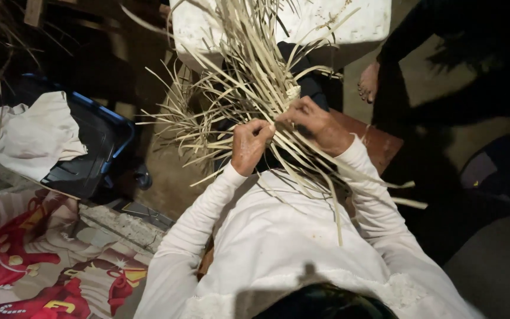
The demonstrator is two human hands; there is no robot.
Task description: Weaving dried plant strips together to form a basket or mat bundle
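A loose bundle of pale dried leaf strips (249, 77) fans out in front of me, its ends spreading up and to the left. My left hand (249, 146) is closed around strips at the lower part of the bundle. Just to its right and slightly higher, my right hand (313, 120) pinches strips where they cross. Both arms are in white long sleeves. Some strips (326, 177) trail down over my white-clothed lap.
A white foam box (355, 23) stands behind the bundle. Another person's bare foot (369, 82) and dark clothing are at the upper right. A black tray (98, 142) holding a white cloth (36, 136) sits left. A red patterned cloth (25, 260) lies at lower left.
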